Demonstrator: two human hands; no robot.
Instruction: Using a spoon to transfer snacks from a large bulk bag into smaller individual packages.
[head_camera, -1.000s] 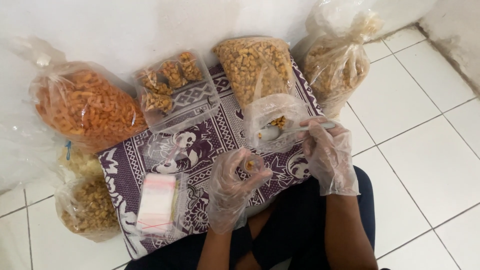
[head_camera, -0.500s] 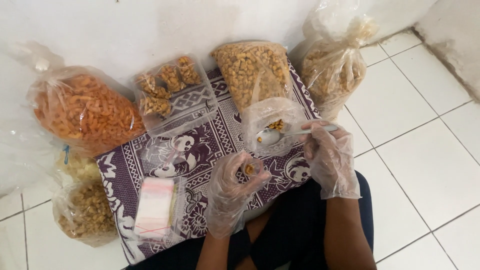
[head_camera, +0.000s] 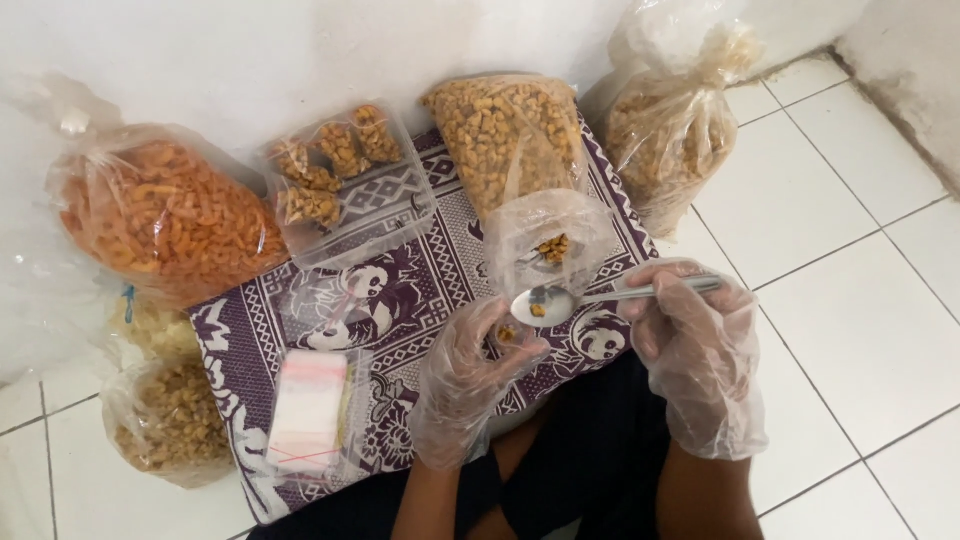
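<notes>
From the head camera, the person sat on the white tiled floor (head_camera: 860, 270) with a purple and white patterned cloth (head_camera: 420, 270) spread in front.

The snack bits could have spilled. The shiny metal spoon (head_camera: 560, 300) carried only a few yellow-brown bits, and the mouth of the small clear plastic pouch (head_camera: 505, 332) looked narrow. A tilt of the spoon or a slip of the thin gloves might have dropped the bits on the cloth.

The left hand (head_camera: 465, 380), in a loose clear plastic glove, was curled around the small pouch, with fingers pressed on it and a few bits inside. The right hand (head_camera: 695, 345), gloved too, pinched the spoon handle between thumb and fingers, and the spoon bowl hung just beside the pouch, right above its mouth.

Behind the spoon stood an open clear bag of yellow-brown corn snacks (head_camera: 510, 140). A big bag of orange curly snacks (head_camera: 165, 220) lay far to the left. A clear bag with filled little packs (head_camera: 335, 175) sat between them. A stack of empty little pouches (head_camera: 310, 410) lay near the left hand.
</notes>
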